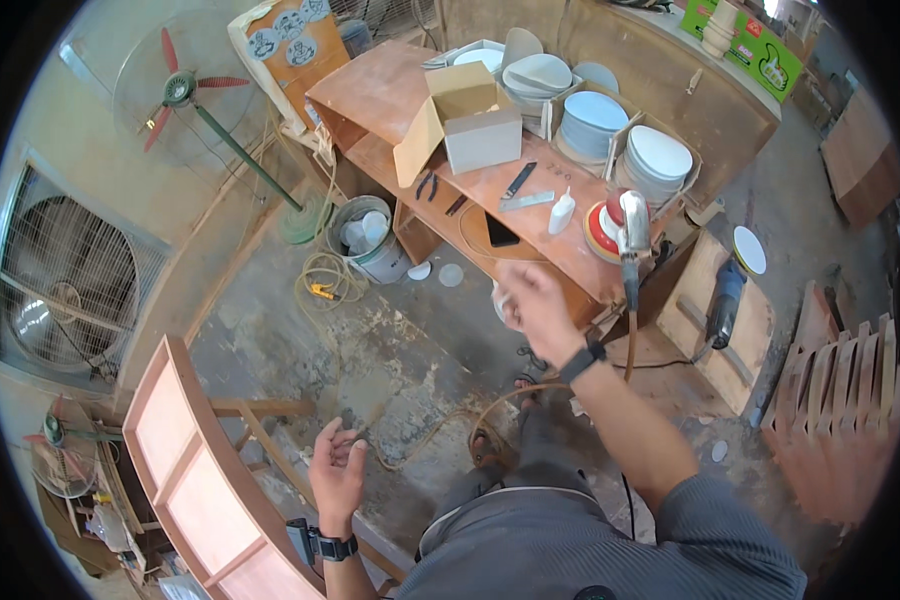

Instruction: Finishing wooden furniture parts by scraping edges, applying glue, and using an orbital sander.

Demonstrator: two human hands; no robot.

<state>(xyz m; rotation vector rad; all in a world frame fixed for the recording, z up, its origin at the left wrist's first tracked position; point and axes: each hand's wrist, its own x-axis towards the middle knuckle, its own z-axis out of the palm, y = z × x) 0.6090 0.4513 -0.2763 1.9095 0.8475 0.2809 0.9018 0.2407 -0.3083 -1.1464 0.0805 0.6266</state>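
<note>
My right hand is closed in front of the workbench, its fingers around a small white piece that is mostly hidden. My left hand holds nothing, its fingers loosely bent and apart, beside a curved wooden frame panel. On the bench, nearest my right hand, lie a black phone, a white squeeze bottle and an air sander with a red and yellow pad. A black utility knife, a ruler and pliers lie farther back.
Stacks of round sanding discs and an open cardboard box stand on the bench. A bucket sits by its left end. Hoses trail over the floor. A blue power tool rests at right; a standing fan is back left.
</note>
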